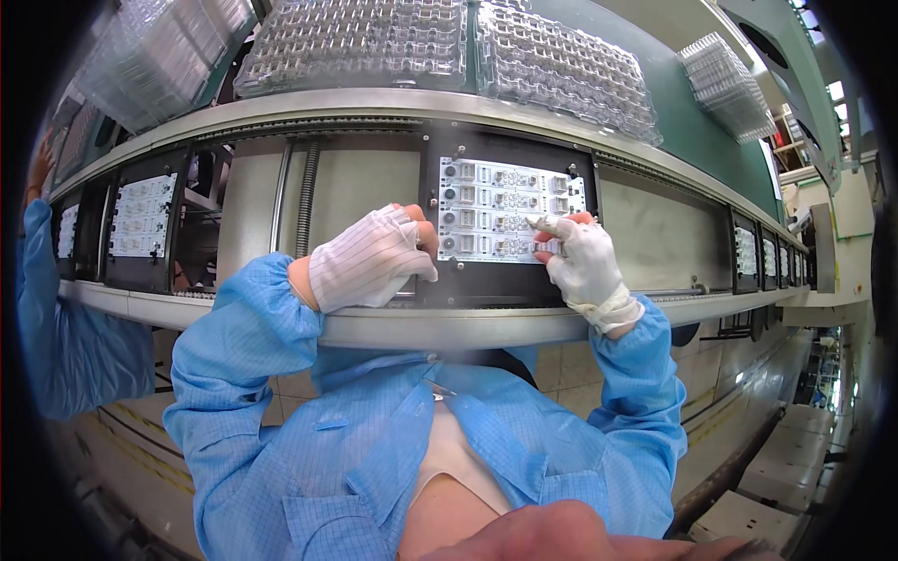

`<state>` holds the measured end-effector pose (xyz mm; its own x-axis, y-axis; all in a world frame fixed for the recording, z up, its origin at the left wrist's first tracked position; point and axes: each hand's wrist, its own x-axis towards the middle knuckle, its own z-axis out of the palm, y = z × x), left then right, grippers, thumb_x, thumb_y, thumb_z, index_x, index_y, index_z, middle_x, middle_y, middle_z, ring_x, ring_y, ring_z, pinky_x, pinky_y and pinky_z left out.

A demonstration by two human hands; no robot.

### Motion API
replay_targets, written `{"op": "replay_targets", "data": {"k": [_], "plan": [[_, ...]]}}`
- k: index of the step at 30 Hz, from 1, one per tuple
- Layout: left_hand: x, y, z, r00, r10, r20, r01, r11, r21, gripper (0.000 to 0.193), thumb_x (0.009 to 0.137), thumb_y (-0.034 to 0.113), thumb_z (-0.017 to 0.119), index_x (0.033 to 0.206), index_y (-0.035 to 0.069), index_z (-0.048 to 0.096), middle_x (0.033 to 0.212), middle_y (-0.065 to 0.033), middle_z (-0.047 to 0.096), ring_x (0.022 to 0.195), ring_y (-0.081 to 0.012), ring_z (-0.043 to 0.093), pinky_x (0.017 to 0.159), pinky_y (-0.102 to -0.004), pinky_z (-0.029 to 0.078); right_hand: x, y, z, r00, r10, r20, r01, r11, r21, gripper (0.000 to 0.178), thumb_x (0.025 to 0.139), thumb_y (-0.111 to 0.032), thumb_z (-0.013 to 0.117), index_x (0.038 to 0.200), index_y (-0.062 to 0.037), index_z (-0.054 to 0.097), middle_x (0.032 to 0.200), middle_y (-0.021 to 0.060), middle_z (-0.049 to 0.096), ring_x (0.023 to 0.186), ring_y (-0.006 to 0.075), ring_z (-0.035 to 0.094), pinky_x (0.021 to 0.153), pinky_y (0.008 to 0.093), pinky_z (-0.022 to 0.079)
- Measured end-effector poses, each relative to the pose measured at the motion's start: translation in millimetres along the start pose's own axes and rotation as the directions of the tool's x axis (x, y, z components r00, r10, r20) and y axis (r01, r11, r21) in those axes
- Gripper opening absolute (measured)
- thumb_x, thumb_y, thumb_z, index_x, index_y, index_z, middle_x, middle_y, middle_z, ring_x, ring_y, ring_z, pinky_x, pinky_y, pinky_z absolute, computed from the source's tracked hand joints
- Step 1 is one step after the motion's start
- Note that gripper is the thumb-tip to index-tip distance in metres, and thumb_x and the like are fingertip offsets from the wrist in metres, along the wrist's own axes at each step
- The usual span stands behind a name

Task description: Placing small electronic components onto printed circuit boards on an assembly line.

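A white circuit board panel (510, 198) with several rows of parts lies in a black carrier plate (432, 292) on the conveyor in front of me. My left hand (374, 254), in a white striped glove with bare fingertips, is curled closed at the plate's left edge; what it may hold is hidden. Over the panel's lower right part is my right hand (585, 264), also gloved. Its thumb and fingers come together at the components there, and anything small between them cannot be made out.
Clear plastic trays (355, 47) and more trays (566, 70) lie on the green surface behind the conveyor rail (374, 103). A tray stack (728, 86) stands far right. Another carrier with boards (142, 217) sits left, near another person's blue sleeve (37, 252).
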<state>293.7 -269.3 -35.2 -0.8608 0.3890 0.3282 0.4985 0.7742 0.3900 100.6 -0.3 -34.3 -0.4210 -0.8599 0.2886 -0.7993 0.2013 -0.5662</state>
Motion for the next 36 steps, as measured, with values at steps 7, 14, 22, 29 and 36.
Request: {"op": "replay_targets", "data": {"k": [7,14,22,29,36], "plan": [[-30,2,-18,0.994,-0.081,-0.077,0.086,0.994,0.069,0.006,0.067,0.006,0.069,0.068,0.012,0.067,0.088,-0.0046,0.06,0.089,-0.0257,0.058,0.079,-0.0371,0.046,25,17,-25,0.952,-0.257,-0.168,0.207,0.941,-0.27,0.033,0.076,0.004,0.071,0.108,-0.0052,0.07,0.095,0.0123,0.07,0.091,0.0331,0.065,0.08,0.0415,0.052],[-13,-14,-18,0.933,-0.149,-0.328,0.245,0.93,0.273,0.029,0.068,-0.004,0.066,0.092,0.011,0.069,0.095,-0.0066,0.061,0.091,-0.0279,0.059,0.082,-0.0401,0.046,69,0,45,0.971,-0.227,-0.073,0.172,0.876,-0.45,0.032,0.084,-0.006,0.064,0.114,-0.0124,0.072,0.118,0.0117,0.067,0.112,0.0325,0.057,0.093,0.0412,0.047],[-5,-38,10,0.914,-0.176,-0.365,0.334,0.837,0.433,0.042,0.073,0.0,0.068,0.113,0.011,0.068,0.12,-0.0097,0.06,0.111,-0.0295,0.058,0.1,-0.0445,0.044,72,-19,83,0.987,-0.126,-0.098,0.058,0.857,-0.512,0.032,0.091,-0.022,0.067,0.12,-0.0079,0.069,0.123,0.0151,0.064,0.119,0.0333,0.054,0.099,0.0431,0.045],[2,-40,26,0.964,-0.106,-0.246,0.237,0.765,0.599,0.035,0.076,0.011,0.069,0.111,0.01,0.067,0.13,-0.0117,0.057,0.116,-0.0305,0.058,0.108,-0.0581,0.038,64,-15,52,0.952,-0.279,-0.125,0.216,0.903,-0.371,0.03,0.084,-0.01,0.065,0.112,-0.0147,0.075,0.119,0.0095,0.068,0.118,0.0321,0.058,0.098,0.0449,0.046],[8,-32,12,0.947,-0.129,-0.294,0.269,0.819,0.507,0.038,0.072,0.008,0.072,0.11,0.016,0.068,0.136,-0.0078,0.054,0.124,-0.0279,0.054,0.116,-0.0586,0.028,49,-23,64,0.976,-0.212,-0.04,0.16,0.835,-0.527,0.023,0.087,-0.014,0.067,0.108,-0.0135,0.075,0.117,0.0089,0.068,0.116,0.0321,0.058,0.097,0.042,0.047]]}}
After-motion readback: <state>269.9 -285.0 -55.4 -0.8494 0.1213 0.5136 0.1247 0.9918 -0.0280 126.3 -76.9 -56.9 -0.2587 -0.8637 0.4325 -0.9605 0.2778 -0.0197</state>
